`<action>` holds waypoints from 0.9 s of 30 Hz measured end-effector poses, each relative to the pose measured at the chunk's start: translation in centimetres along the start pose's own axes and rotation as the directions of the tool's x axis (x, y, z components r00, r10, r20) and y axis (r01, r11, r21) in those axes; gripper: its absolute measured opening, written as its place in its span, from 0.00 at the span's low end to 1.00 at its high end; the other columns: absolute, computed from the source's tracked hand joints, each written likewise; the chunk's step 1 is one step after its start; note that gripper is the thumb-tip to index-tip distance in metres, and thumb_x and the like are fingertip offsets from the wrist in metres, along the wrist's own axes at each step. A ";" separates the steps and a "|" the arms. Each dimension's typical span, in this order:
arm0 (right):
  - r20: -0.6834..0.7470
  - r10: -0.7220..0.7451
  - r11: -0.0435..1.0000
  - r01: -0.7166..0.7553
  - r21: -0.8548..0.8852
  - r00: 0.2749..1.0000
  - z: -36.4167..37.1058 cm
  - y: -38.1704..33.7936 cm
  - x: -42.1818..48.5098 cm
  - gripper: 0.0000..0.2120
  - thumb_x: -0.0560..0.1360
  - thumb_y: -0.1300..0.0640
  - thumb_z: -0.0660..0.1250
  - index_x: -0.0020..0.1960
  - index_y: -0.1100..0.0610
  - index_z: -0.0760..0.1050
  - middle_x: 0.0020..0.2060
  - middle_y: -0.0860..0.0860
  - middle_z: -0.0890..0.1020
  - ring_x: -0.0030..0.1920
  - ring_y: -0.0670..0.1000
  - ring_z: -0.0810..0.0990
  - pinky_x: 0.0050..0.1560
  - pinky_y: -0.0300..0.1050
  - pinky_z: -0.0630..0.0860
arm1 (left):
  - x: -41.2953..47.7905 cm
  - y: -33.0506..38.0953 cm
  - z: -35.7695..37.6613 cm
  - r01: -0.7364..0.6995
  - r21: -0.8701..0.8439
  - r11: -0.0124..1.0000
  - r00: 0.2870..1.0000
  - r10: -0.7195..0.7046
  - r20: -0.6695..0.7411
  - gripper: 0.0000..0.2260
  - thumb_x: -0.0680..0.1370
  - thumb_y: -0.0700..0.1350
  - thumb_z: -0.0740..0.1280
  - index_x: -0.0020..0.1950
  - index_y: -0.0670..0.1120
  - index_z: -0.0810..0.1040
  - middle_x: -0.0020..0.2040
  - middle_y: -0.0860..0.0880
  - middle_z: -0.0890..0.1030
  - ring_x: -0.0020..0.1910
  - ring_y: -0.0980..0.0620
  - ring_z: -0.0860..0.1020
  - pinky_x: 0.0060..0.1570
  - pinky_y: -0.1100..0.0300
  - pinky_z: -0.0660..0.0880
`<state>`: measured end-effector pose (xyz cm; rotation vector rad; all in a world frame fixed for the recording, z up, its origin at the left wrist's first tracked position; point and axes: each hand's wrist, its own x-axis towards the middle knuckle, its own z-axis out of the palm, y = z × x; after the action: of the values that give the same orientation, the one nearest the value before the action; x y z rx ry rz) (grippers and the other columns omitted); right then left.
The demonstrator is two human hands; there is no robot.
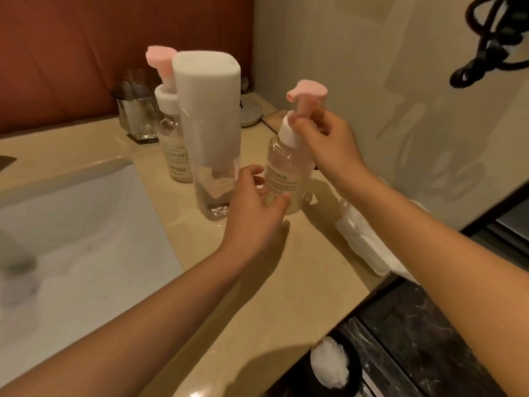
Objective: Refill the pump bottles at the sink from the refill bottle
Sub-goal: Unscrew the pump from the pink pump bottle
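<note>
Since the white sink basin [71, 224] opens at the left, hard against the edge of the beige stone counter [257, 296], anything tipped leftward could end up in it.

Tall clear square refill bottle with a white cap [211, 133]: stands mid-counter, capped, just left of the work. Looks top-heavy, and the left wrist passes close to it. A knock from there is the likeliest upset.

Small clear round pump bottle with a pink pump head [286, 170]: right of the refill bottle, base seemingly on the counter, leaning slightly. Second pump bottle of the same kind [174, 156]: farther off, partly behind the refill bottle, untouched.

Left hand [254, 207]: fingers and thumb wrapped round the near bottle's lower body. Right hand [323, 144]: fingertips pinched on the white collar [287, 133] under the pump.

Judgement: collar being worked, direction unknown. If the lower hold slips, the bottle spins or topples. If the pump comes out fast, its tube may drip on the counter.
</note>
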<state>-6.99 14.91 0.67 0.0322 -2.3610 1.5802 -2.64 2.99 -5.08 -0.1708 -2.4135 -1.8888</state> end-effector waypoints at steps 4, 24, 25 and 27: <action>-0.036 -0.077 0.997 0.078 0.025 0.996 0.0 -0.1 -3.3 0.07 0.76 0.49 0.64 0.49 0.51 0.77 0.42 0.46 0.80 0.45 0.46 0.78 0.46 0.42 0.74 | -0.8 -0.6 -0.9 -0.041 0.029 0.999 0.994 0.038 0.102 0.31 0.72 0.45 0.72 0.70 0.46 0.61 0.59 0.51 0.72 0.54 0.55 0.72 0.57 0.57 0.72; 0.030 -0.193 0.935 0.193 -0.297 0.981 8.1 -8.7 -19.9 0.24 0.73 0.39 0.64 0.60 0.55 0.74 0.56 0.52 0.70 0.55 0.51 0.73 0.55 0.46 0.74 | -15.5 -2.0 -11.9 -0.156 0.038 0.987 0.987 0.154 0.035 0.34 0.66 0.43 0.76 0.66 0.50 0.60 0.60 0.51 0.73 0.59 0.50 0.73 0.58 0.53 0.73; 0.018 -0.193 0.930 0.189 -0.316 0.981 8.2 -9.1 -20.1 0.26 0.71 0.39 0.66 0.61 0.55 0.74 0.56 0.52 0.71 0.55 0.50 0.73 0.55 0.46 0.74 | -15.4 -2.1 -12.1 -0.151 0.064 0.987 0.988 0.149 0.025 0.34 0.67 0.43 0.76 0.66 0.51 0.60 0.60 0.51 0.72 0.60 0.49 0.73 0.57 0.54 0.73; -0.023 -0.209 0.924 0.190 -0.333 0.978 8.5 -9.4 -20.4 0.26 0.69 0.40 0.69 0.60 0.53 0.74 0.57 0.52 0.72 0.56 0.51 0.74 0.56 0.49 0.76 | -15.3 -2.2 -12.2 -0.147 0.103 0.984 0.989 0.146 0.016 0.34 0.66 0.45 0.76 0.65 0.52 0.60 0.62 0.50 0.73 0.60 0.48 0.73 0.54 0.55 0.73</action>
<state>12.26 0.49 0.92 0.1478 -2.4559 1.0658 12.09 -10.05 -6.17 -0.3396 -2.4237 -1.6999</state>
